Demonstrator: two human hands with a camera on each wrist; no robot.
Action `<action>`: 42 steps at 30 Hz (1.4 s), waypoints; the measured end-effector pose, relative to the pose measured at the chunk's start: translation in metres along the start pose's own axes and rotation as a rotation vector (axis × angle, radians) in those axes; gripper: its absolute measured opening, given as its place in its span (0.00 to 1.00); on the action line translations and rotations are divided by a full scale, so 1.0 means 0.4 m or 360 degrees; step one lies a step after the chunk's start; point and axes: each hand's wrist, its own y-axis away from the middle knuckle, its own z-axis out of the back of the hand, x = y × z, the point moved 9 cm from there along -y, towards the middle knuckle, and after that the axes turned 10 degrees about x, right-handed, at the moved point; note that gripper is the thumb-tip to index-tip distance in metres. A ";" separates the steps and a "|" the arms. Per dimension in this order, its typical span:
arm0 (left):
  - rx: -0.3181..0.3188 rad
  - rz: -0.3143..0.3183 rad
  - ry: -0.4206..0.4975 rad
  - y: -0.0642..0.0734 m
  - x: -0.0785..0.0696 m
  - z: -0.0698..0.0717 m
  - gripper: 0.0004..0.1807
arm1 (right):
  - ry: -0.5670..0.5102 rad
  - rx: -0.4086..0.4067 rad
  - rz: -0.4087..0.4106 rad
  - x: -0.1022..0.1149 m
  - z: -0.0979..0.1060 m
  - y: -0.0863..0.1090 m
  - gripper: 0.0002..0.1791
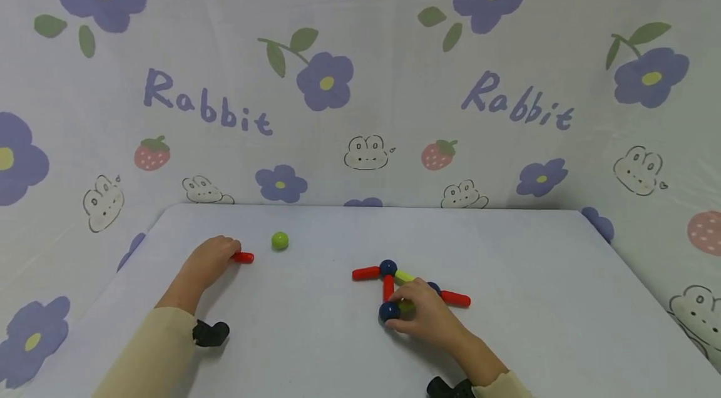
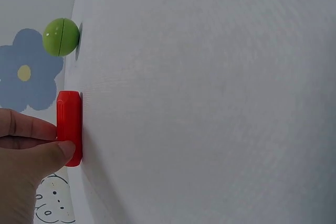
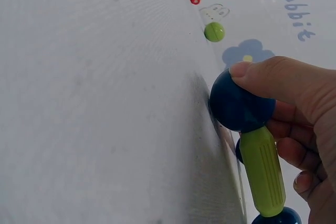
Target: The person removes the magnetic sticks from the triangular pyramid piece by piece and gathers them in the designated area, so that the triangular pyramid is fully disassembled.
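Rod-and-ball frame (image 1: 388,288), glossy: three navy balls (image 1: 388,267), three red rods (image 1: 455,299), two lime rods (image 3: 264,174), one visibly grooved; on the bench (image 1: 304,335), right of one lime ball (image 1: 280,241). Gripped at a navy ball by the curled right hand (image 1: 424,313). Left of the lime ball, one loose red rod (image 1: 245,257), pinched in the left hand (image 1: 211,260).

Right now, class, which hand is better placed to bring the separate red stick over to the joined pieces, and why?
Left, I'd judge: the left hand already pinches the red stick, while the right hand is busy holding a blue ball joined to a green stick.
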 end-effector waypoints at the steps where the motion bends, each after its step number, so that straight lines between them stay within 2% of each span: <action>1: -0.0006 0.0001 0.0005 0.002 0.002 0.001 0.09 | 0.0002 -0.0001 0.0008 0.002 0.000 -0.001 0.20; 6: -0.0033 0.0007 0.0042 0.007 0.010 0.005 0.08 | 0.0017 -0.0002 0.0019 0.007 0.001 -0.004 0.20; 12: -0.0005 0.0035 0.0146 0.001 0.006 0.005 0.11 | -0.0015 0.0015 0.0008 0.002 0.012 -0.011 0.16; 16: -0.0089 -0.0003 0.0206 0.005 -0.016 0.023 0.12 | -0.0046 -0.0025 0.0011 -0.003 0.046 -0.034 0.16; 22: -0.0328 -0.0217 0.0214 0.014 -0.090 0.059 0.11 | 0.0000 -0.0021 -0.0201 -0.042 0.093 -0.099 0.20; 26: -0.0417 -0.0331 0.0190 0.013 -0.160 0.083 0.11 | 0.0047 0.0081 -0.0362 -0.074 0.101 -0.146 0.23; 30: -0.0499 -0.0451 0.0205 0.015 -0.235 0.099 0.12 | 0.0075 0.0196 -0.0508 -0.097 0.089 -0.171 0.24; 33: -0.0480 -0.0509 0.0252 0.014 -0.288 0.097 0.12 | 0.0053 0.0238 -0.0551 -0.099 0.081 -0.184 0.23; 35: -0.0421 -0.0521 0.0311 0.011 -0.321 0.091 0.12 | 0.0038 0.0264 -0.0544 -0.096 0.074 -0.192 0.21; 39: -0.0243 -0.0517 0.0444 -0.007 -0.379 0.068 0.12 | 0.0013 0.0307 -0.0509 -0.085 0.063 -0.208 0.17; 42: -0.0116 -0.0464 0.0541 -0.027 -0.408 0.047 0.14 | 0.0019 0.0338 -0.0480 -0.077 0.059 -0.218 0.16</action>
